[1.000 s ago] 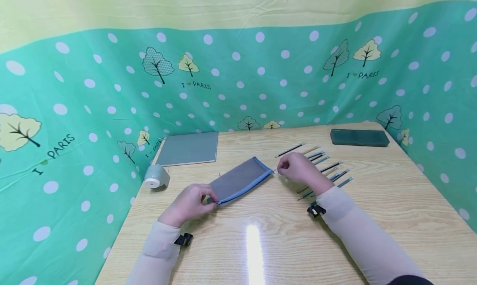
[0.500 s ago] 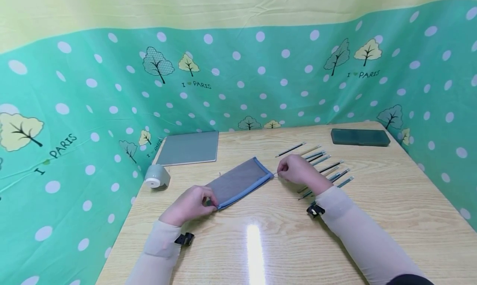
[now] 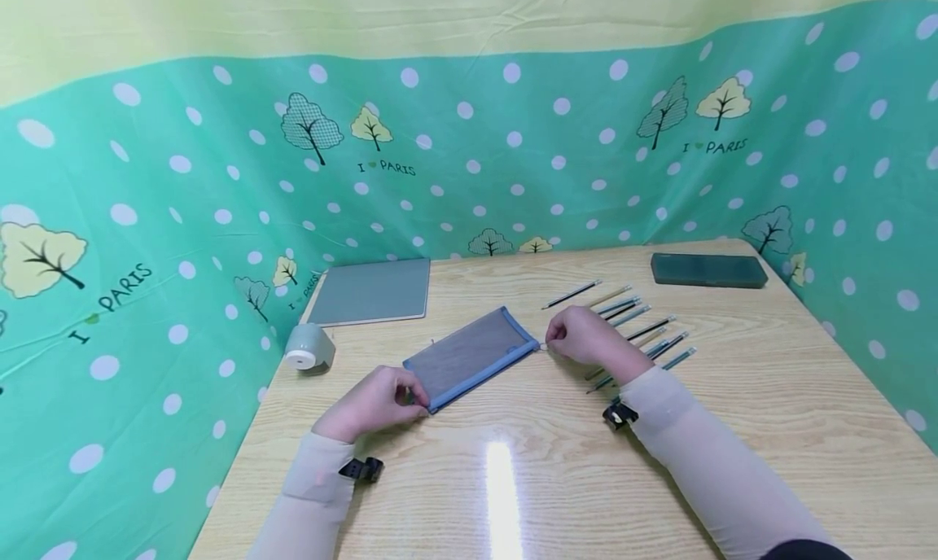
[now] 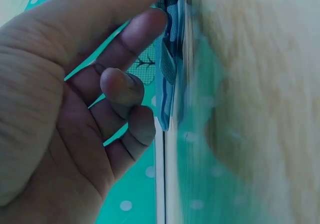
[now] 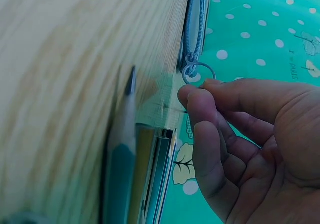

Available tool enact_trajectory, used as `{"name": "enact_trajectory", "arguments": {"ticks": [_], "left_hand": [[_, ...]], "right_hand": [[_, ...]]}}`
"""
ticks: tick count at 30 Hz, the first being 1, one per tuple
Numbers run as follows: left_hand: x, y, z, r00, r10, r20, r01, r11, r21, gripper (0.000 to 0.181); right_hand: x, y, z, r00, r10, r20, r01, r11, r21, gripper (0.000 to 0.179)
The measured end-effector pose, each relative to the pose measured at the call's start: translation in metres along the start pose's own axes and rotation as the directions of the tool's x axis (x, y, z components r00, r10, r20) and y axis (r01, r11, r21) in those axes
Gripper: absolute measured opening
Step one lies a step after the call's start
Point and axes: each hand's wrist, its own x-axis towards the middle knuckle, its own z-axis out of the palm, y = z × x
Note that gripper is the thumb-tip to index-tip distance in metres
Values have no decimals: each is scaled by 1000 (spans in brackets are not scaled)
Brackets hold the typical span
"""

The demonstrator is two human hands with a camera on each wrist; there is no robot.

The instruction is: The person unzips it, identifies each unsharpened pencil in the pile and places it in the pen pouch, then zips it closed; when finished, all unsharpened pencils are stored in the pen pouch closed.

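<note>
A grey see-through zip pouch with blue edging lies slantwise on the table between the hands. My left hand pinches its near left corner between thumb and index finger, the other fingers loosely bent in the left wrist view, where the blue zipper edge shows. With thumb and fingertips my right hand pinches the metal ring of the zipper pull at the pouch's right end. The right wrist view shows the two zipper tracks standing apart beyond the slider.
Several pencils lie loosely on the table around and under the right hand. A dark green pencil case sits at the back right. At the back left are a grey notebook and a grey-white pencil sharpener. A patterned curtain surrounds the table.
The pouch's near left corner has moved slightly nearer, and the pouch has turned to lie flatter, its left edge now showing. The right hand keeps its pinch on the ring, hardly moving.
</note>
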Motion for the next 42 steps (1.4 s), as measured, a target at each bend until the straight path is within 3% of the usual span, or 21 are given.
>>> {"name": "enact_trajectory", "arguments": {"ticks": [6, 11, 19, 27, 35, 42], "left_hand": [[4, 3, 0, 999, -4, -34, 2, 999, -42, 16], [13, 13, -3, 996, 0, -86, 1, 1000, 9, 14], [31, 32, -4, 994, -20, -107, 34, 990, 135, 18], [49, 39, 1, 993, -20, -117, 44, 977, 211, 27], [60, 42, 6, 997, -22, -74, 40, 967, 252, 39], [64, 45, 12, 997, -28, -69, 51, 933, 357, 47]], "right_hand": [[-2, -1, -1, 1000, 9, 5, -9, 1000, 6, 6], [-3, -2, -5, 1000, 20, 3, -20, 1000, 11, 11], [-7, 2, -16, 1000, 11, -14, -11, 1000, -3, 18], [-13, 13, -30, 998, -2, -63, 5, 999, 44, 16], [-16, 28, -49, 992, 17, -123, -12, 999, 39, 16], [-14, 44, -74, 986, 32, -163, -30, 999, 12, 16]]}}
